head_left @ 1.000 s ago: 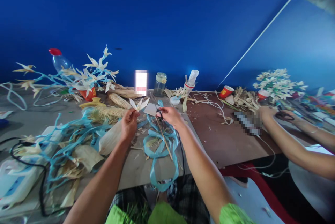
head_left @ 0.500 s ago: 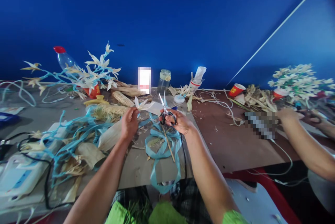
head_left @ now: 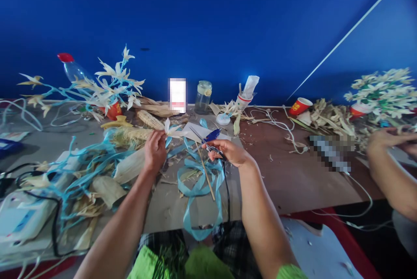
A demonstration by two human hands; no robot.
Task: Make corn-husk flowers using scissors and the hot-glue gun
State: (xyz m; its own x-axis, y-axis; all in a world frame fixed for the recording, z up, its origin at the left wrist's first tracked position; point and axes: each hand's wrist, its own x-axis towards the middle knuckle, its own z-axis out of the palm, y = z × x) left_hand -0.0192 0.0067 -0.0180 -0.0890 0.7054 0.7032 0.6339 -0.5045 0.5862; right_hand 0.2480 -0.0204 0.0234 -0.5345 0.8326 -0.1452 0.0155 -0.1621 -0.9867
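Note:
Pinched in the fingers of my left hand [head_left: 155,151] is a pale husk flower [head_left: 172,129], its pointed petals spreading toward the right. My right hand [head_left: 233,152] grips a pair of scissors [head_left: 202,139] by the handles, blades aimed up and left at the flower but apart from it. Below both hands a loose coil of light blue ribbon [head_left: 192,192] lies on the table, with a thin stick [head_left: 206,174] across it. A white sheet [head_left: 208,132] and a dark blue object [head_left: 212,135] are behind the scissors.
Blue ribbon and husk scraps [head_left: 97,170] crowd the left, beside a white device [head_left: 28,220]. Along the back stand a flower arrangement [head_left: 112,81], a corncob [head_left: 150,119], a glass jar [head_left: 203,98] and a red cup [head_left: 300,106]. Another person's arm [head_left: 387,166] is at the right.
The scissors have turned from upright to tilted left, their blades closer together. My right hand has rolled over and shifted slightly right. The flower stays in my left hand.

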